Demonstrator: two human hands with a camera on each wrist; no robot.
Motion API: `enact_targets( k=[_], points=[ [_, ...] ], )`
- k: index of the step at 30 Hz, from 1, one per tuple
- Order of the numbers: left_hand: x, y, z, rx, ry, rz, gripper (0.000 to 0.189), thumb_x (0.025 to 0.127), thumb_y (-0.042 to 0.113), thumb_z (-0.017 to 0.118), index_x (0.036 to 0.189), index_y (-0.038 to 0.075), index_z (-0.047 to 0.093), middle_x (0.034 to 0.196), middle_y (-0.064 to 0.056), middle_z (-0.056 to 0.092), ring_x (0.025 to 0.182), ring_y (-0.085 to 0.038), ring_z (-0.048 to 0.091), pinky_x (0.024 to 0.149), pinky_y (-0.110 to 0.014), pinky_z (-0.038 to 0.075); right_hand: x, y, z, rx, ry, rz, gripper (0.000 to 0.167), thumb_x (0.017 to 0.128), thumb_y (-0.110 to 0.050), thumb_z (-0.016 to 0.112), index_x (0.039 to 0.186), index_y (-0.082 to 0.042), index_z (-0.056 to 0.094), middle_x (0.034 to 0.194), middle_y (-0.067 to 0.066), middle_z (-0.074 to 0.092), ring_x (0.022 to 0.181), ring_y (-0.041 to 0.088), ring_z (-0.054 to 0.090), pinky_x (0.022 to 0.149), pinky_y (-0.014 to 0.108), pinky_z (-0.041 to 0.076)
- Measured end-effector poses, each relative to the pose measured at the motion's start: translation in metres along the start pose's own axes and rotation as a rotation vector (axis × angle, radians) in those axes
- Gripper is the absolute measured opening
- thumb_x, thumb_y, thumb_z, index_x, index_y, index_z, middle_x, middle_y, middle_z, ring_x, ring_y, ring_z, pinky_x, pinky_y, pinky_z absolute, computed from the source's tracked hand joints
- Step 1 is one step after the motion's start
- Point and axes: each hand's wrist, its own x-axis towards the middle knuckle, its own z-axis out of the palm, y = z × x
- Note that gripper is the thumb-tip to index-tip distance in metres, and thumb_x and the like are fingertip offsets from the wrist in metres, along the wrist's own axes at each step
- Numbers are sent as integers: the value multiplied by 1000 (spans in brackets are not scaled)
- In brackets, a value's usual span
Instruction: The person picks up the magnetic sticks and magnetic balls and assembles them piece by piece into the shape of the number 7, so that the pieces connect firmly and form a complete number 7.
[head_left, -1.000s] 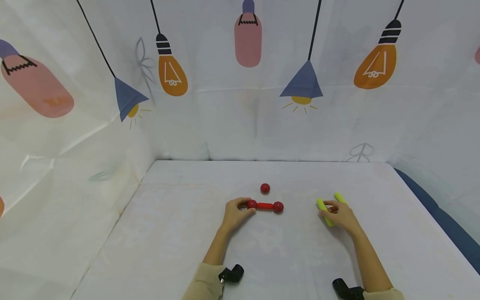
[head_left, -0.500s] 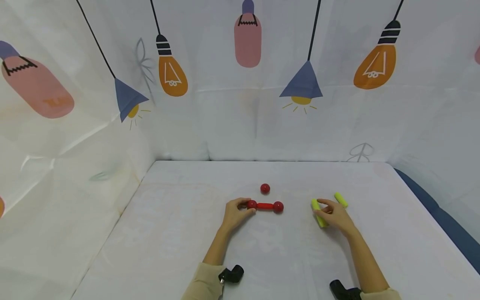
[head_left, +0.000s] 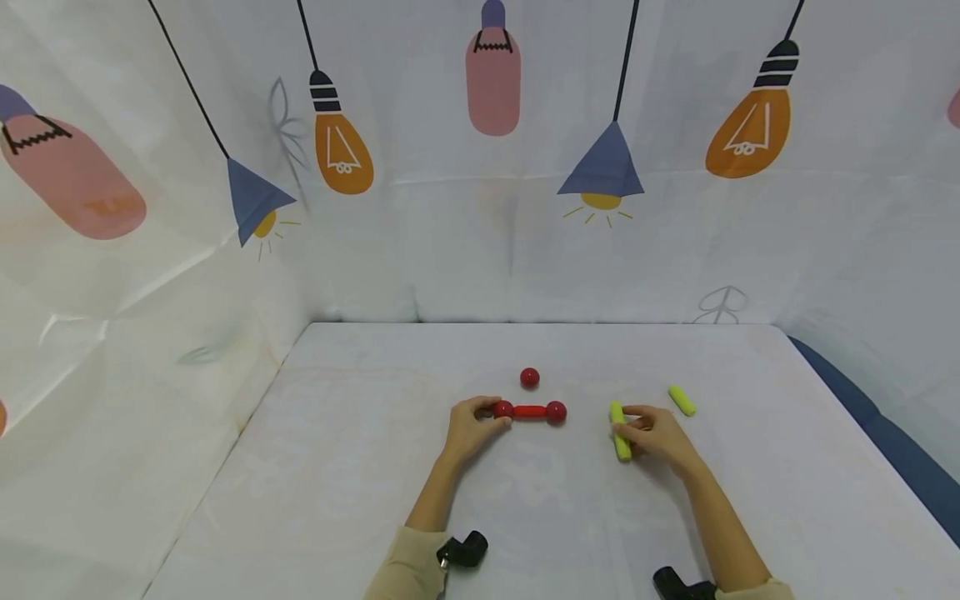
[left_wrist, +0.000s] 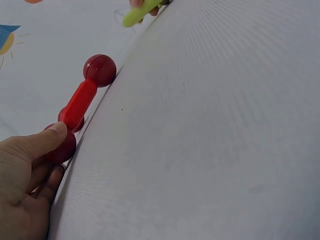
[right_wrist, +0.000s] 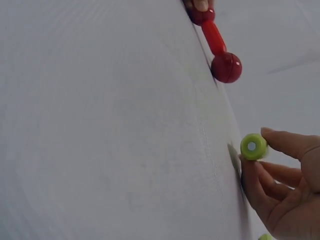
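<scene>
My left hand (head_left: 467, 429) pinches a dark red ball (head_left: 503, 409) between thumb and fingers. That ball sits at the left end of a bright red rod (head_left: 530, 412), and a second red ball (head_left: 556, 412) caps the right end, a dumbbell shape lying on the table. To the right, my right hand (head_left: 663, 437) pinches a yellow-green rod (head_left: 620, 432) between thumb and fingertips, close over the tabletop. The right wrist view meets this held rod (right_wrist: 251, 146) end-on, with a pale disc in its round end.
Behind the dumbbell shape lies a loose red ball (head_left: 529, 378). Another yellow-green rod (head_left: 682, 400) rests beyond my right hand. The white table (head_left: 360, 467) meets a sheet (head_left: 450, 242) printed with lamps at the back and left.
My right hand has moved left with the yellow-green rod, towards the red pieces, and the rod now points more straight away from me. My left hand and the red pieces have stayed put.
</scene>
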Motion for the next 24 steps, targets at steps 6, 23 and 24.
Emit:
enact_targets(
  k=[6, 23, 24],
  points=[
    [3, 1, 0, -12, 17, 32, 38, 75, 13, 79, 108, -2, 68, 100, -12, 69, 84, -19, 62, 78, -28, 52, -2, -5, 11, 42, -36, 8, 61, 86, -23, 68, 128, 16, 45, 92, 15, 67, 72, 18, 62, 64, 28, 53],
    [12, -4, -2, -27, 13, 30, 39, 75, 11, 78, 109, -3, 67, 101, -14, 69, 83, -19, 63, 77, -26, 52, -8, -21, 51, 175, -143, 45, 64, 85, -22, 70, 131, 13, 42, 90, 15, 70, 71, 18, 65, 68, 32, 56],
    [12, -4, -2, -27, 14, 30, 39, 75, 11, 78, 109, -3, 67, 102, -14, 69, 83, -20, 63, 77, -26, 52, -8, -22, 54, 170, -141, 52, 64, 85, -23, 71, 131, 12, 43, 90, 15, 70, 71, 18, 65, 68, 32, 56]
  ],
)
